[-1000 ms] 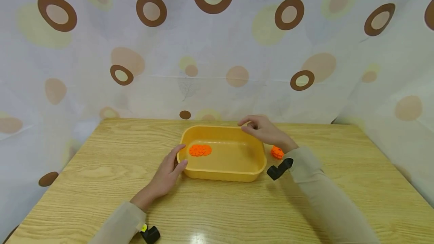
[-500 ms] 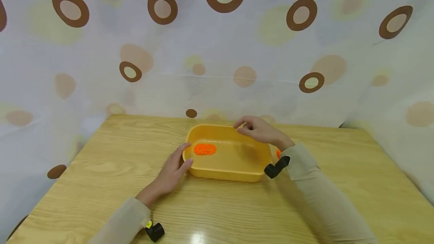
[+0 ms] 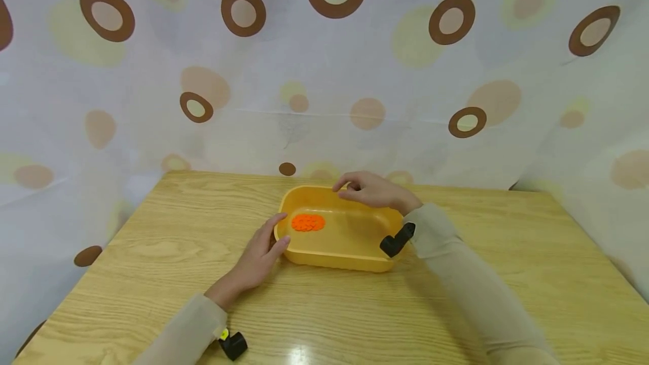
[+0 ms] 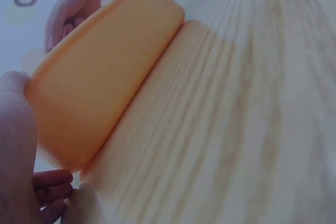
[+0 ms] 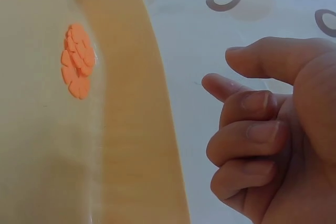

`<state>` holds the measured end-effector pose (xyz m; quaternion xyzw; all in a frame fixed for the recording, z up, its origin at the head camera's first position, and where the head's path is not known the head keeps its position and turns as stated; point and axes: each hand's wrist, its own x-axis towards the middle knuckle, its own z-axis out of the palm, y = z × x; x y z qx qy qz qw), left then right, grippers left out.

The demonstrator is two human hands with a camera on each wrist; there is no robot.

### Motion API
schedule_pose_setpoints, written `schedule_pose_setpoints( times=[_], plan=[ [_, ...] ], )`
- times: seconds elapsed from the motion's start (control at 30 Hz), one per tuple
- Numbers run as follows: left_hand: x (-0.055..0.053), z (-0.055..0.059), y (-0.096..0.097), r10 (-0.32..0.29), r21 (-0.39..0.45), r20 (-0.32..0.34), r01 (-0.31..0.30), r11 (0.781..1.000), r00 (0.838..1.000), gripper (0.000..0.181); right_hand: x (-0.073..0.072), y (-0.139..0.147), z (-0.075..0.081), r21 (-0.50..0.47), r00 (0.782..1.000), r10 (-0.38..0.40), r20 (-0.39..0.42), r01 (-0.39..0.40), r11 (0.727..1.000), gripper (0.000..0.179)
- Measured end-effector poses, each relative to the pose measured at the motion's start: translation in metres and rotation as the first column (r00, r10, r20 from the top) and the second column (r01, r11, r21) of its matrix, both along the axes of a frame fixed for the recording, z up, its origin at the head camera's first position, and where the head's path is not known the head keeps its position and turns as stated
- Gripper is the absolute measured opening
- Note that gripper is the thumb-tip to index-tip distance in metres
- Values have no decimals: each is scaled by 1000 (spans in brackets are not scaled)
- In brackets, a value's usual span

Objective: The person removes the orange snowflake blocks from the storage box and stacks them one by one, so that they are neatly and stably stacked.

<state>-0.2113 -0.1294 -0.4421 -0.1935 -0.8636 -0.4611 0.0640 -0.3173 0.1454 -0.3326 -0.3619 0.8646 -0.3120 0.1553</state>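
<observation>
Two pale sleeves [image 3: 182,331] lead in across the wooden table [image 3: 314,314]. Nearest, the left hand [image 3: 256,255] has hold of the left end of a yellow tray [image 3: 350,235], thumb at the near side, fingers bent around the end. And look at that tray: smooth, glossy, round-cornered, upright on the table, its long axis running left to right, right end a touch nearer. Inside, toward the left, orange flower pieces [image 3: 308,222] lie flat and overlapping, scalloped petals showing, their cluster stretched left to right too. Farther on, the right hand [image 3: 372,189] is by the far rim, thumb and forefinger apart, other fingers loosely curled, nothing held. Behind, spotted cloth [image 3: 243,145].
</observation>
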Motion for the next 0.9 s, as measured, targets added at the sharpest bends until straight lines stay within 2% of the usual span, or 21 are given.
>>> schedule_pose_setpoints(
  times=[0.27,0.4,0.6,0.73,0.9],
  plan=[
    [1,1,-2,19,-6,-8,-19,1000,1000,49,-7,-16,-4,76,995,-12,101,4,997,31],
    [0,1,-1,-2,-14,-31,1,1000,1000,50,-9,-18,-7,82,994,7,107,-16,996,32],
    [0,1,-2,-17,-10,-50,16,1000,999,50,-12,-24,-15,29,992,46,117,-50,998,32],
    [-1,1,-2,-32,0,-58,32,999,998,50,-14,-28,-22,49,987,42,157,-50,998,33],
    [-1,1,-1,-21,2,-47,21,1000,999,50,-15,-35,-33,91,980,47,194,-66,994,36]
  ],
)
